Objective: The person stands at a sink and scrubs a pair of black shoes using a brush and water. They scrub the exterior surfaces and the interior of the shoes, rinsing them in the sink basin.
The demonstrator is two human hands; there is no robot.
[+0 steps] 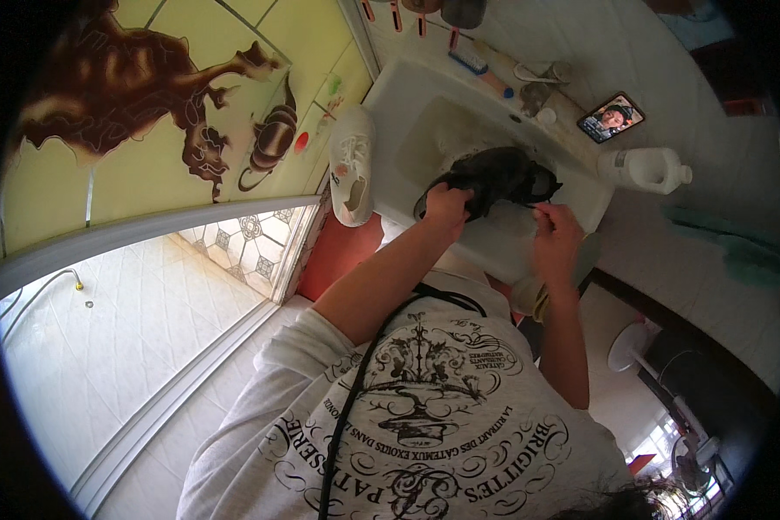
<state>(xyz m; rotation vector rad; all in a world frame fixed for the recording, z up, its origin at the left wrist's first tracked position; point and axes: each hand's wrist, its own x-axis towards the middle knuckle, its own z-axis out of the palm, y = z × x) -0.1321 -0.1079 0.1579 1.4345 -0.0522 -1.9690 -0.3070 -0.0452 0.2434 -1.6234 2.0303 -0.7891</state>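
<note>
A dark, wet-looking black shoe (498, 173) lies over the near part of the white sink (399, 95), its opening toward the right. My left hand (447, 208) is closed around the shoe's left end. Just right of the shoe, my right hand (555, 227) pinches the end of a thin black lace (525, 204) that runs from the shoe. The fingertips hide part of the lace. Shallow cloudy water (438, 130) shows in the basin behind the shoe. A white sneaker (352, 169) rests on the sink's left rim.
A blue-and-white brush (470, 61) and a cup (556, 73) lie along the back ledge. At the right stand a lit phone (612, 118) and a white jug (646, 169). A red stool-like block (338, 256) is below left, beside a doorway.
</note>
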